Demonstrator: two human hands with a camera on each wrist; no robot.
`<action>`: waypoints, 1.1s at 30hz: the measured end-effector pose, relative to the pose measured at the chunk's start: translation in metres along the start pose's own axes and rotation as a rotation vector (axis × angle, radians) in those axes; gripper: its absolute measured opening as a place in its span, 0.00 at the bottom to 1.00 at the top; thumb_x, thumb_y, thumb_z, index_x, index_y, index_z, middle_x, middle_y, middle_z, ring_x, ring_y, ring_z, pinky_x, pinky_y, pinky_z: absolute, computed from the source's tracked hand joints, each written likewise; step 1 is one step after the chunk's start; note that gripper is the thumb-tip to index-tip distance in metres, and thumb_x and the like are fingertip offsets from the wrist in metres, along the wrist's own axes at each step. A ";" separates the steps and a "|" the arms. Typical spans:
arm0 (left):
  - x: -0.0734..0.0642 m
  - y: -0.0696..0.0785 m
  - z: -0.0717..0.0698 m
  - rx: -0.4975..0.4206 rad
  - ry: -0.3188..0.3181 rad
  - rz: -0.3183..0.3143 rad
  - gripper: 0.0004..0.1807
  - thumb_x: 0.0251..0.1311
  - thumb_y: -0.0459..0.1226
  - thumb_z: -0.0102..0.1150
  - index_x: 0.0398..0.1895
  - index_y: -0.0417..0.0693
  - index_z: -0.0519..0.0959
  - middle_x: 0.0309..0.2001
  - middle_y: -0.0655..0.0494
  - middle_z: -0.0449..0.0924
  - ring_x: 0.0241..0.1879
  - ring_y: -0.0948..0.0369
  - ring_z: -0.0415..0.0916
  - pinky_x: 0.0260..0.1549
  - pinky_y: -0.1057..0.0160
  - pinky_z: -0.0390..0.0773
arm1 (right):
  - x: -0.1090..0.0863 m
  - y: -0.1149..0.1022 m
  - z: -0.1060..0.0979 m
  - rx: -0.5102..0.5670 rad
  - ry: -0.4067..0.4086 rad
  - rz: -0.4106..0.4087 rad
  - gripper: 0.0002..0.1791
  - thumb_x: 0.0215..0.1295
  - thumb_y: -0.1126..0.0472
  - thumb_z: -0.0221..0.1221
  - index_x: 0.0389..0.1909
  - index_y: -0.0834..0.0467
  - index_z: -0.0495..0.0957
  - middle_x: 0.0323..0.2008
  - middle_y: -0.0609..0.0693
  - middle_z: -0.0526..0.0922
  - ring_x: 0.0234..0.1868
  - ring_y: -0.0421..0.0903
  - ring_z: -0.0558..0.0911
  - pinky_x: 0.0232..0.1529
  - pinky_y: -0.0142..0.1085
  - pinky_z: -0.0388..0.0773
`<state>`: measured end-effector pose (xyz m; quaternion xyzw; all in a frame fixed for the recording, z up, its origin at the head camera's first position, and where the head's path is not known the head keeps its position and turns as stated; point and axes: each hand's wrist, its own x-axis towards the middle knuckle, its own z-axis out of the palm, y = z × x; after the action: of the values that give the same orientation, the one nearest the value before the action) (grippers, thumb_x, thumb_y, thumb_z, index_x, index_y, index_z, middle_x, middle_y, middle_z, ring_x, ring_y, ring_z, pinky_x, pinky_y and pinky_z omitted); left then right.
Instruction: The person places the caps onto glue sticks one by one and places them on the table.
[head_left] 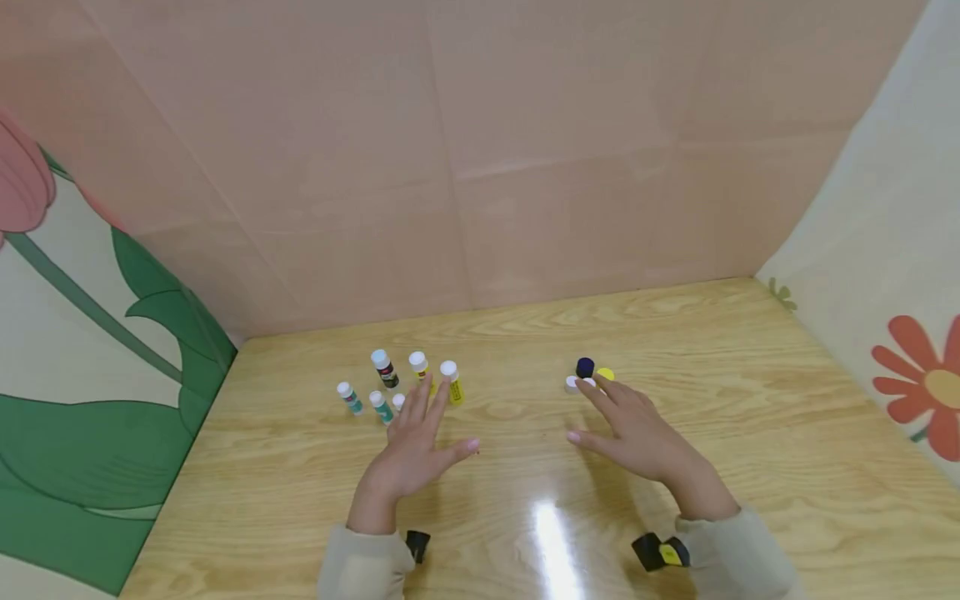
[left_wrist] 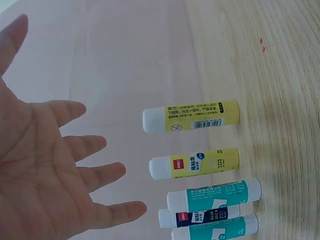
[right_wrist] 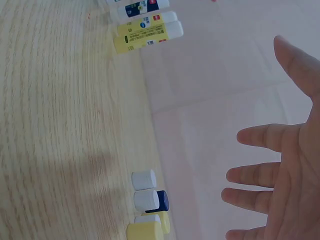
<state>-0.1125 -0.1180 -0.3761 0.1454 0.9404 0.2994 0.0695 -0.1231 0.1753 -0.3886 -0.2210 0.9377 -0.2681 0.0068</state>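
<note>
My left hand (head_left: 412, 457) hangs with fingers spread over the near side of a group of upright glue sticks, holding nothing. Two yellow glue sticks (left_wrist: 202, 116) stand nearest it, their white tops up. Beside them are a dark navy glue stick (head_left: 386, 370) and teal glue sticks (head_left: 350, 399), one partly hidden behind my fingers in the head view. My right hand (head_left: 637, 429), also empty with straight fingers, hovers by a small cluster of caps. A navy cap (head_left: 585, 367), white caps (right_wrist: 144, 178) and yellow caps (right_wrist: 145, 231) make up that cluster, partly covered by my fingertips in the head view.
Everything stands on a wood-grain table (head_left: 510, 467). A pinkish sheet (head_left: 450, 167) rises along its back edge. Flower-printed panels flank it, with green leaves (head_left: 75, 467) at left and an orange flower (head_left: 930, 383) at right. Bright glare (head_left: 555, 550) lies near the front.
</note>
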 end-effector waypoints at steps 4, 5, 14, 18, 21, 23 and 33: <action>0.000 0.000 0.001 -0.007 0.001 -0.002 0.46 0.50 0.61 0.46 0.66 0.60 0.36 0.65 0.57 0.23 0.62 0.48 0.24 0.53 0.39 0.35 | 0.000 0.001 0.000 0.004 -0.008 0.003 0.38 0.56 0.41 0.50 0.63 0.58 0.54 0.59 0.66 0.54 0.57 0.67 0.53 0.54 0.58 0.44; 0.000 0.000 0.001 -0.004 0.001 -0.003 0.46 0.50 0.61 0.45 0.66 0.60 0.35 0.65 0.57 0.23 0.62 0.48 0.24 0.53 0.39 0.35 | 0.000 0.002 0.001 0.006 -0.011 0.006 0.38 0.56 0.41 0.50 0.63 0.57 0.53 0.59 0.66 0.54 0.57 0.67 0.53 0.54 0.58 0.44; 0.002 -0.003 0.003 -0.012 -0.007 -0.001 0.46 0.50 0.61 0.45 0.66 0.59 0.35 0.65 0.57 0.24 0.62 0.49 0.24 0.53 0.39 0.34 | -0.001 0.007 0.002 0.007 -0.023 0.024 0.38 0.57 0.41 0.50 0.63 0.58 0.54 0.59 0.68 0.54 0.57 0.67 0.54 0.53 0.59 0.44; 0.003 -0.004 0.003 -0.013 -0.019 0.005 0.46 0.50 0.62 0.44 0.66 0.59 0.34 0.66 0.56 0.24 0.63 0.51 0.24 0.53 0.39 0.34 | -0.001 0.010 0.003 0.012 -0.018 0.024 0.37 0.57 0.42 0.50 0.62 0.58 0.54 0.58 0.68 0.55 0.57 0.67 0.54 0.53 0.59 0.45; 0.004 -0.004 0.003 -0.019 -0.028 0.005 0.46 0.51 0.62 0.43 0.66 0.60 0.34 0.66 0.56 0.24 0.63 0.52 0.24 0.53 0.39 0.34 | -0.002 0.012 0.003 0.017 -0.017 0.028 0.37 0.57 0.42 0.50 0.62 0.58 0.54 0.58 0.68 0.55 0.57 0.67 0.54 0.52 0.59 0.46; 0.004 -0.004 0.002 -0.025 -0.034 0.002 0.46 0.51 0.62 0.43 0.66 0.60 0.33 0.65 0.56 0.24 0.63 0.52 0.24 0.53 0.39 0.34 | -0.003 0.013 0.004 0.018 -0.022 0.034 0.37 0.57 0.42 0.50 0.62 0.59 0.54 0.59 0.67 0.54 0.57 0.67 0.54 0.52 0.60 0.46; 0.007 -0.006 0.003 -0.045 -0.036 -0.015 0.44 0.52 0.60 0.44 0.66 0.60 0.35 0.65 0.58 0.23 0.63 0.54 0.24 0.53 0.39 0.34 | -0.007 0.019 0.003 0.041 -0.042 0.077 0.38 0.58 0.42 0.49 0.64 0.57 0.51 0.60 0.68 0.52 0.57 0.67 0.52 0.50 0.62 0.48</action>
<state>-0.1195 -0.1194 -0.3823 0.1423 0.9332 0.3171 0.0917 -0.1243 0.1912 -0.4018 -0.1901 0.9394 -0.2823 0.0413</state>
